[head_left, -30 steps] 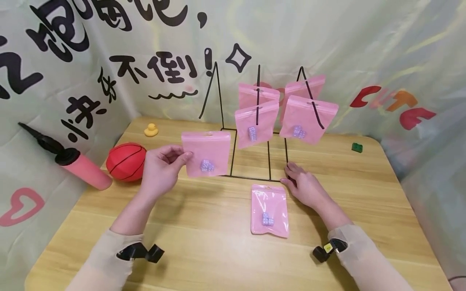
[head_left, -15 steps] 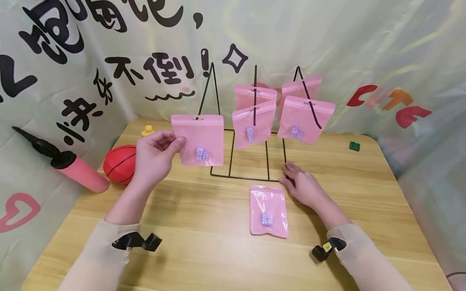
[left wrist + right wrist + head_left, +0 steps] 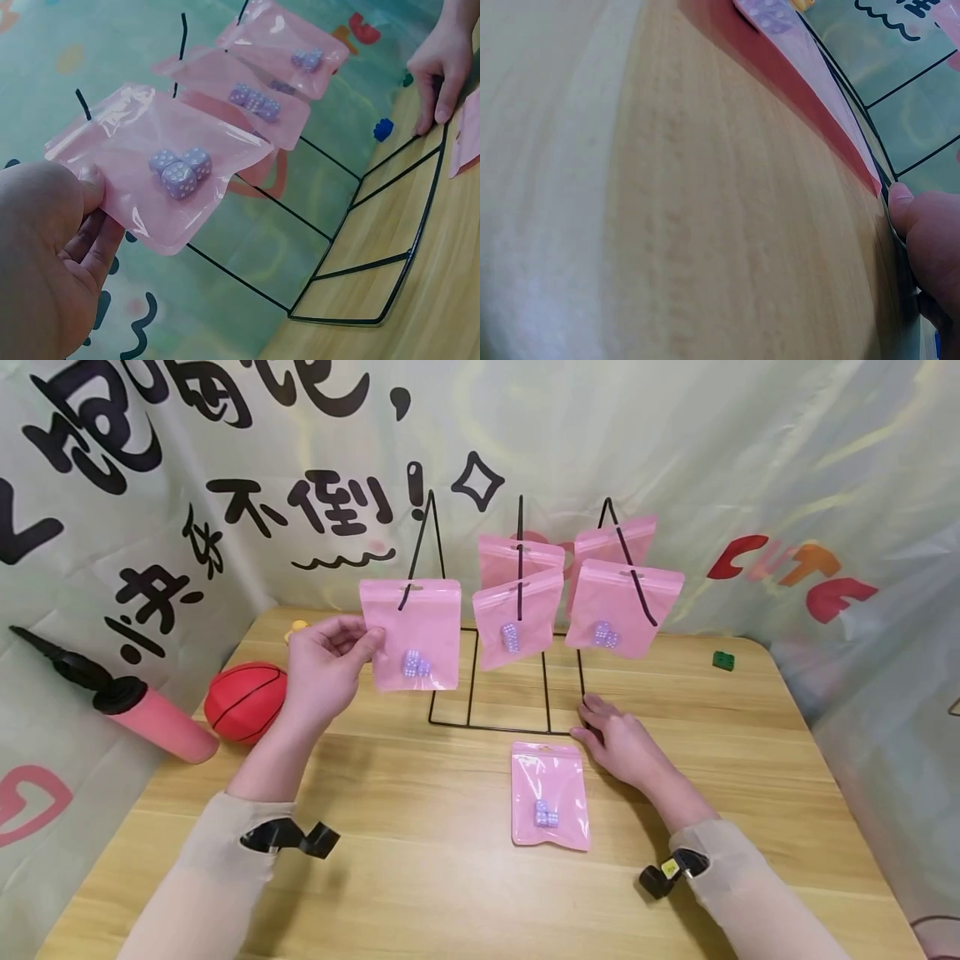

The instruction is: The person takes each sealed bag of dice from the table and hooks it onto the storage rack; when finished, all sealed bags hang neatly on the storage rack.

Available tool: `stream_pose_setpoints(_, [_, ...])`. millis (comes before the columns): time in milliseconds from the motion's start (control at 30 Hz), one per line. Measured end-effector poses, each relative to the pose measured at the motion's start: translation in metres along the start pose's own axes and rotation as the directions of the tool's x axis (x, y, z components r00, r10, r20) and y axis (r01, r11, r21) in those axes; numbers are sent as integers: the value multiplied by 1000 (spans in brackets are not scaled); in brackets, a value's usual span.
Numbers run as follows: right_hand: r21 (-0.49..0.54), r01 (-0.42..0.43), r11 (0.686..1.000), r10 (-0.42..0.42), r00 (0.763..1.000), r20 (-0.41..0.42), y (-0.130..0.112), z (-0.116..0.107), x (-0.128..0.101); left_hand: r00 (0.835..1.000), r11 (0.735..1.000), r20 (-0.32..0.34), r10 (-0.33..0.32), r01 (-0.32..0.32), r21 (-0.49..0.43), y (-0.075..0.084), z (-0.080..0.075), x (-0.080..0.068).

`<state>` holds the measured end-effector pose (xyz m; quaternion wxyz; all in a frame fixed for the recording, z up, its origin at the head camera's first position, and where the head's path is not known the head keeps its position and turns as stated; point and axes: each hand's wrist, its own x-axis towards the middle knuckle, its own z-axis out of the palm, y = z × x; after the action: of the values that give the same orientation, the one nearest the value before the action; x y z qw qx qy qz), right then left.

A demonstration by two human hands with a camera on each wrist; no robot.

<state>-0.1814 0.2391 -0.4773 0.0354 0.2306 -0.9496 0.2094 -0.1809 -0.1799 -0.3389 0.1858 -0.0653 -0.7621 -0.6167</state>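
My left hand [image 3: 326,664] pinches the left edge of a pink zip bag [image 3: 435,675] with several lilac dice [image 3: 180,174] inside. The bag's top hole is at the left prong of a black wire display rack [image 3: 502,727]; the prong's tip shows in front of the bag. My right hand [image 3: 622,743] holds the rack's front right base corner, thumb and fingers around the wire. On the middle prong hang two pink bags, the front bag [image 3: 495,647] showing dice. The right prong carries two more, including a front bag [image 3: 592,614].
Another pink bag of dice [image 3: 551,781] lies flat before the rack. At the left are a red ball [image 3: 243,702], a pink pump [image 3: 161,722] and a yellow duck [image 3: 297,627], partly hidden by my hand. A green block [image 3: 723,660] sits at the back right of the table [image 3: 420,877].
My left hand has raised the bag from in front of the rack up to the left prong, which now appears at its hole. My right hand stays on the rack's corner.
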Motion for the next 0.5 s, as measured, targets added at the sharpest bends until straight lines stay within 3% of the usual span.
stream_pose_setpoints(300, [-7,-3,1000,3,1000,0,1,0,0,998,999,-49,-35,34,-8,-11,12,24])
stream_pose_setpoints(500, [-2,0,1000,0,1000,-3,0,0,0,998,999,-64,-21,19,-30,-15,17,36])
